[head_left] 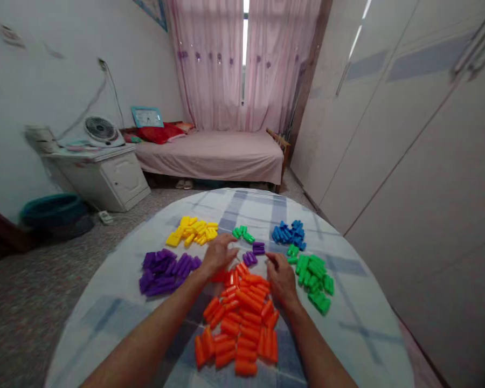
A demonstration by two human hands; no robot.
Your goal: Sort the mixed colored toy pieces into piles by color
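My left hand (pixel 219 253) is over the table behind the orange pile, thumb and fingers apart with nothing visible between them. Its fingertips are close to a few small green plastic pieces (pixel 243 233) and a purple piece (pixel 249 258). My right hand (pixel 281 275) rests beside the right edge of the orange plastic pieces (pixel 246 312), its index fingertip near another purple piece (pixel 258 248). The right fingers look partly bent and apart, and no held piece shows. Whether that fingertip touches the purple piece is unclear.
Around the hands lie piles of yellow pieces (pixel 193 231), purple pieces (pixel 165 271), blue pieces (pixel 290 235) and green pieces (pixel 315 277). All are on a round table with a checked cloth (pixel 105 312). Beyond stand a bed (pixel 214 156) and a white cabinet (pixel 125 180).
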